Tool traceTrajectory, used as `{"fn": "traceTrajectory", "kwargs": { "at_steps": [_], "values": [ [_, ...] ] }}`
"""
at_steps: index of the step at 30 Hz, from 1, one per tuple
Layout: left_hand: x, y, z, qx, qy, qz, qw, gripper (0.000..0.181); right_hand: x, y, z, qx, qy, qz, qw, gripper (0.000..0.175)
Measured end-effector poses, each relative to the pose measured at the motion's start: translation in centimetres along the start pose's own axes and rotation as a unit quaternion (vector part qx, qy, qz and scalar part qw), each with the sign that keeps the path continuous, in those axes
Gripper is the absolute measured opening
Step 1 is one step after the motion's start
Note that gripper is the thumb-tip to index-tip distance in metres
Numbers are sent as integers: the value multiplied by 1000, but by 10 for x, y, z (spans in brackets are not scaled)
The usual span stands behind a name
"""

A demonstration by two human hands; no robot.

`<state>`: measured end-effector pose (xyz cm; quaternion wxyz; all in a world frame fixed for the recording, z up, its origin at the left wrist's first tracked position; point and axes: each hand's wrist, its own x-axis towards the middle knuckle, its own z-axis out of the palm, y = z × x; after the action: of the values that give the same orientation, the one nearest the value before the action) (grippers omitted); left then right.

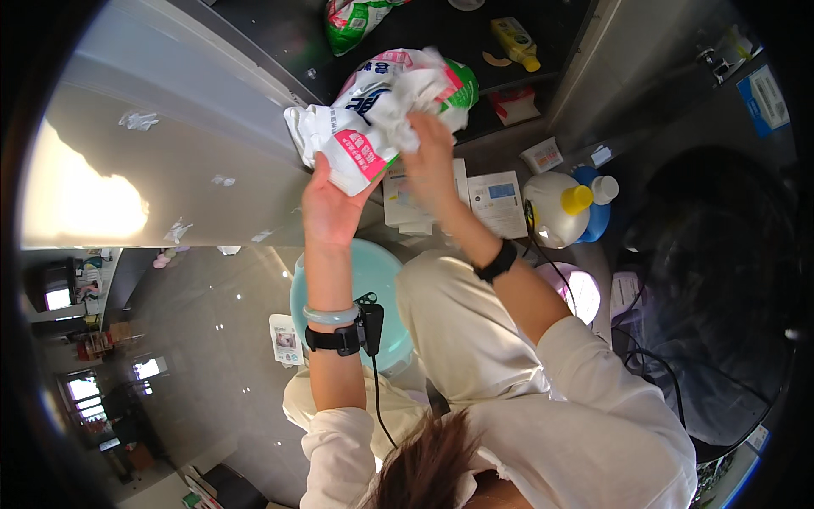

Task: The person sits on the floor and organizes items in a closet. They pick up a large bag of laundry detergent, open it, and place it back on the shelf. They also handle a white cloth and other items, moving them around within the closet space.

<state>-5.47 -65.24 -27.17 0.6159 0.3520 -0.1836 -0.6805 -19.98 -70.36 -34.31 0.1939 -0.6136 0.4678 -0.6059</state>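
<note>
A large plastic detergent bag (pixel 362 95), white, pink and green with printing, lies at the edge of a dark shelf (pixel 280 38). My left hand (pixel 336 207) holds its near lower corner, palm up, with the thumb on the front face. My right hand (pixel 429 153) is blurred and grips a crumpled white cloth or tissue (pixel 413 105) against the bag's surface; which of the two it is I cannot tell. Below my hands stand white printed boxes (pixel 497 200). A light teal basin (pixel 381 286) sits on the floor under my left forearm.
On the shelf lie another green and red bag (pixel 356 24) and a yellow bottle (pixel 515 43). White and blue jugs (pixel 556 210) stand at right, near a pink tub (pixel 569 289). A black bin with a plastic liner (pixel 712 382) stands far right. Cables hang beside my knee.
</note>
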Motion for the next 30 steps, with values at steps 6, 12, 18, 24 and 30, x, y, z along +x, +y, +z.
{"fn": "traceTrajectory", "kwargs": {
  "at_steps": [6, 12, 18, 24, 30],
  "values": [
    [3, 6, -23, -78, -145, 7, 986, 43, -38, -68, 11, 125, -131, -122, 976, 41],
    [-9, 8, 4, 3, -93, 3, 996, 55, 24, 13, -17, -123, -27, -42, 991, 50],
    [-16, 10, 18, -28, -82, 1, 996, 53, 79, 140, -14, -42, 168, 61, 983, 50],
    [-11, 10, 12, -68, -83, -16, 994, 60, 77, 129, 4, 193, 123, 261, 938, 40],
    [-6, 7, 4, -59, -41, -6, 997, 53, 2, -8, 17, 120, -16, 10, 993, 37]
  ]
}}
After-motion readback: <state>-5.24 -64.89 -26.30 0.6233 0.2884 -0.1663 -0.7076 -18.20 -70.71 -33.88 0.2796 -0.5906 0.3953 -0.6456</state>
